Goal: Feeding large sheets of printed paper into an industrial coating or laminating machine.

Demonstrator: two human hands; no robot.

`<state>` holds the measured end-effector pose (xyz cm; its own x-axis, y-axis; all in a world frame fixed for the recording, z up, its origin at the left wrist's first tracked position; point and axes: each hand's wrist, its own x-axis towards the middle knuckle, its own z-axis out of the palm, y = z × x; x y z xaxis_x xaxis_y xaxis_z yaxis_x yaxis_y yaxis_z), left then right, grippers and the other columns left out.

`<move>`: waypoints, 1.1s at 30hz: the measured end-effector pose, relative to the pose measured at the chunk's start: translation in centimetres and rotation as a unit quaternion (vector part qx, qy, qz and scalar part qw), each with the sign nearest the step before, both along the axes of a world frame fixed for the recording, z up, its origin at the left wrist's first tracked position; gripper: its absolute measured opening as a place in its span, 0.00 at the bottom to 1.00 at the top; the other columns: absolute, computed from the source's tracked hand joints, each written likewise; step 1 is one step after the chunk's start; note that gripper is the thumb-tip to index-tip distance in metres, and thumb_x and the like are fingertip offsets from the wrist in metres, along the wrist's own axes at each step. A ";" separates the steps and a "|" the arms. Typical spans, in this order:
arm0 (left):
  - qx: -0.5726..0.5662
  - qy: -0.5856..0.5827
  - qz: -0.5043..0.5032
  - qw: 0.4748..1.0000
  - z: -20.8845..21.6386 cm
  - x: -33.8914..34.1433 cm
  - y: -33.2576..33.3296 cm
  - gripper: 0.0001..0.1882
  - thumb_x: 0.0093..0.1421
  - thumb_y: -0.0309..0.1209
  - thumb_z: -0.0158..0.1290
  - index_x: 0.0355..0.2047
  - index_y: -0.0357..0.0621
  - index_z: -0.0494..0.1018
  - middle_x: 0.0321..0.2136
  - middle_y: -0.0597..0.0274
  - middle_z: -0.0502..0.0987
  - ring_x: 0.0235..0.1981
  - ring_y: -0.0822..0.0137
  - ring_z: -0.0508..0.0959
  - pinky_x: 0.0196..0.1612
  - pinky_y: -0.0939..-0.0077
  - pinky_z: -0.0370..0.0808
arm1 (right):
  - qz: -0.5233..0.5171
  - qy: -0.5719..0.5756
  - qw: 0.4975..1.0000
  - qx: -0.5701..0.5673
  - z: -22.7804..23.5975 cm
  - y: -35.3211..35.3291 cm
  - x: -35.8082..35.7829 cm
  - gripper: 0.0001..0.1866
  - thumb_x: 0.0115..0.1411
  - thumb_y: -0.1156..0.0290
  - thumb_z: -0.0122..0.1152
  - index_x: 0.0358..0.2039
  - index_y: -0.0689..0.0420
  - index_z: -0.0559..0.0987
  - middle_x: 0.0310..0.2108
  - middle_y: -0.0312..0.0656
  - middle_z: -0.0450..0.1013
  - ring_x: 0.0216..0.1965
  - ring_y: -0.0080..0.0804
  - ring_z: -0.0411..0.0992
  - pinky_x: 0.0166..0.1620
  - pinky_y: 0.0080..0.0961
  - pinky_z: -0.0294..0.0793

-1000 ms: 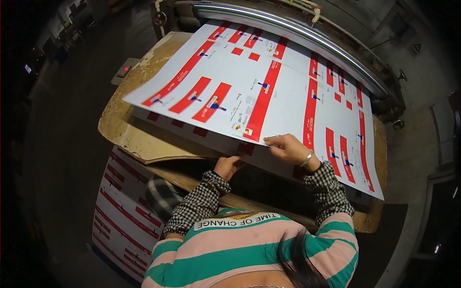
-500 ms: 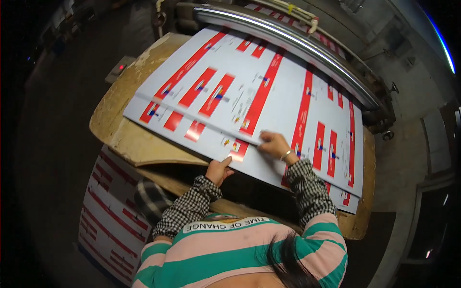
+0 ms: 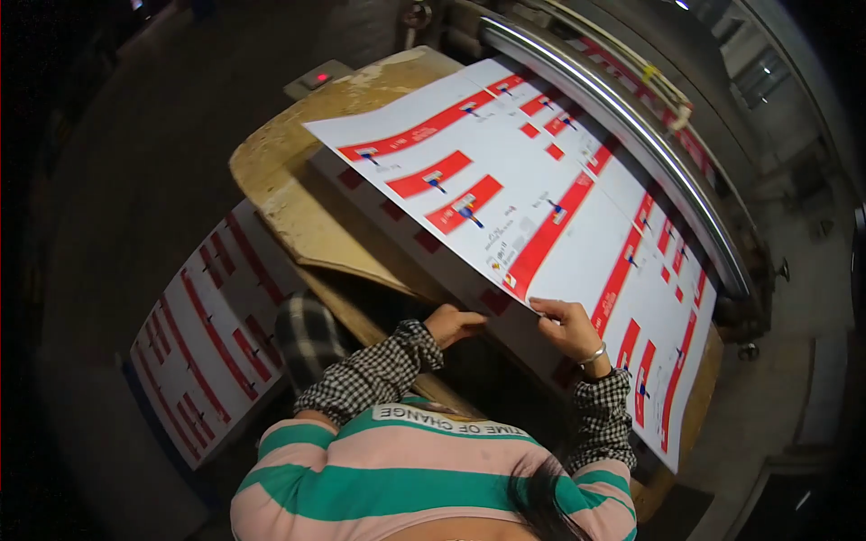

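Observation:
A large white printed sheet with red bands slopes down from the roller, its near edge raised and bowed. My right hand pinches that near edge, thumb on top. Beneath it, in shadow, lies a second printed sheet on the worn wooden board. My left hand is closed at the near edge of this lower sheet, left of my right hand. The upper sheet's far end lies close to the shiny metal roller; the lower sheet is mostly hidden.
A stack of similar red-and-white sheets stands low on the left, beside my checked-cloth knee. A small box with a red light sits past the board's far left corner. Machine knobs stick out at the right.
My right hand has lifted the upper sheet's near edge off the lower one, towards me. My left hand stays at the lower sheet's edge. The view has turned, shifting the machine rightward.

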<state>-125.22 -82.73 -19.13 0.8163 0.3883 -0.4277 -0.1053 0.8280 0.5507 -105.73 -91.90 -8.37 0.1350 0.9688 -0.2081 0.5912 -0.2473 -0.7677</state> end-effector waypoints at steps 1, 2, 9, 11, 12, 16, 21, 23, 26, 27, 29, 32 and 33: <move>-0.026 0.008 0.044 0.999 -1.3 0.1 -0.3 0.17 0.54 0.25 0.46 0.46 0.38 0.63 0.42 0.57 0.69 0.43 0.65 0.70 0.45 0.70 0.69 | 0.006 -0.018 0.998 0.057 1.4 0.0 -0.6 0.16 0.42 0.74 0.53 0.35 0.63 0.74 0.39 0.50 0.70 0.32 0.35 0.73 0.35 0.23 0.70; -0.024 0.025 0.061 0.998 -1.3 0.1 -0.4 0.17 0.55 0.25 0.44 0.46 0.37 0.63 0.42 0.56 0.69 0.44 0.63 0.69 0.45 0.68 0.69 | -0.011 -0.022 0.998 0.055 1.9 -0.1 -1.1 0.16 0.42 0.74 0.53 0.35 0.63 0.74 0.39 0.50 0.70 0.32 0.35 0.73 0.35 0.23 0.70; -0.025 0.037 0.070 0.997 -0.2 1.0 0.3 0.17 0.55 0.18 0.33 0.46 0.25 0.58 0.43 0.43 0.66 0.45 0.54 0.68 0.48 0.58 0.68 | -0.028 0.034 0.999 0.027 -3.7 -0.9 -1.6 0.19 0.41 0.75 0.57 0.38 0.63 0.74 0.44 0.44 0.69 0.41 0.32 0.70 0.45 0.21 0.68; -0.014 0.043 0.069 0.997 0.2 1.0 0.5 0.17 0.55 0.19 0.33 0.45 0.26 0.59 0.42 0.44 0.66 0.45 0.54 0.69 0.47 0.58 0.68 | -0.001 0.014 1.000 0.007 -3.5 -0.1 -1.2 0.19 0.41 0.75 0.57 0.38 0.63 0.74 0.44 0.45 0.69 0.41 0.31 0.70 0.45 0.21 0.67; -0.001 0.049 0.070 0.996 0.4 1.0 0.9 0.17 0.55 0.19 0.34 0.45 0.26 0.59 0.42 0.45 0.67 0.44 0.54 0.69 0.46 0.58 0.69 | 0.028 -0.004 1.000 -0.013 -3.2 0.8 -0.8 0.19 0.41 0.75 0.57 0.37 0.64 0.74 0.45 0.45 0.68 0.42 0.31 0.69 0.45 0.20 0.67; 0.063 0.034 0.054 0.996 -0.3 1.0 0.9 0.13 0.57 0.29 0.43 0.42 0.37 0.63 0.37 0.58 0.71 0.36 0.68 0.73 0.35 0.73 0.74 | -0.096 -0.041 0.994 0.041 -4.3 4.6 2.4 0.18 0.40 0.73 0.59 0.34 0.67 0.74 0.42 0.51 0.69 0.38 0.30 0.71 0.41 0.18 0.68; 0.069 0.055 0.053 0.995 -1.5 2.3 0.4 0.18 0.55 0.23 0.44 0.47 0.41 0.60 0.38 0.59 0.69 0.36 0.66 0.74 0.32 0.73 0.76 | 0.091 -0.260 0.955 0.109 -12.6 4.1 4.5 0.36 0.37 0.51 0.63 0.45 0.60 0.67 0.48 0.54 0.61 0.50 0.49 0.58 0.52 0.46 0.55; 0.052 0.070 0.062 0.994 -2.9 -0.5 -0.4 0.18 0.53 0.22 0.46 0.46 0.41 0.61 0.38 0.60 0.70 0.35 0.66 0.74 0.33 0.73 0.76 | 0.157 -0.296 0.942 -0.036 -9.6 1.5 -3.5 0.54 0.31 0.47 0.66 0.56 0.57 0.50 0.57 0.63 0.40 0.56 0.65 0.41 0.51 0.60 0.47; 0.059 0.052 0.042 0.996 -2.8 -0.2 -0.3 0.16 0.50 0.23 0.51 0.41 0.36 0.66 0.34 0.59 0.72 0.34 0.68 0.73 0.32 0.77 0.74 | 0.167 -0.266 0.949 -0.024 -8.6 1.1 -1.3 0.47 0.34 0.54 0.66 0.54 0.58 0.56 0.56 0.62 0.44 0.57 0.62 0.42 0.55 0.49 0.49; 0.060 0.053 0.036 0.996 -2.5 -0.3 0.0 0.16 0.50 0.23 0.51 0.41 0.36 0.66 0.34 0.59 0.72 0.34 0.68 0.73 0.32 0.77 0.74 | 0.185 -0.212 0.959 -0.017 -8.6 1.0 -0.4 0.43 0.36 0.57 0.65 0.53 0.58 0.59 0.56 0.62 0.46 0.57 0.61 0.43 0.56 0.44 0.50; 0.035 0.026 -0.022 0.999 -0.9 -0.7 0.9 0.13 0.50 0.23 0.51 0.37 0.33 0.68 0.32 0.59 0.72 0.34 0.69 0.73 0.34 0.79 0.72 | 0.192 -0.126 0.971 -0.070 -4.2 1.9 -0.3 0.21 0.45 0.69 0.53 0.42 0.62 0.71 0.47 0.54 0.64 0.47 0.43 0.64 0.49 0.29 0.64; 0.010 0.050 0.031 0.998 -4.1 -0.2 0.9 0.13 0.52 0.25 0.48 0.37 0.30 0.66 0.35 0.55 0.71 0.35 0.64 0.73 0.37 0.73 0.72 | 0.060 -0.048 0.997 0.014 -0.2 1.7 0.1 0.14 0.47 0.74 0.48 0.35 0.65 0.74 0.39 0.47 0.71 0.32 0.32 0.73 0.36 0.21 0.72; -0.013 0.067 0.060 0.996 -7.5 0.1 1.2 0.15 0.55 0.26 0.45 0.41 0.30 0.64 0.38 0.53 0.70 0.38 0.61 0.72 0.40 0.68 0.73 | 0.056 -0.047 0.997 0.013 0.6 1.5 -0.5 0.14 0.47 0.74 0.48 0.35 0.65 0.74 0.39 0.47 0.71 0.32 0.32 0.73 0.36 0.21 0.72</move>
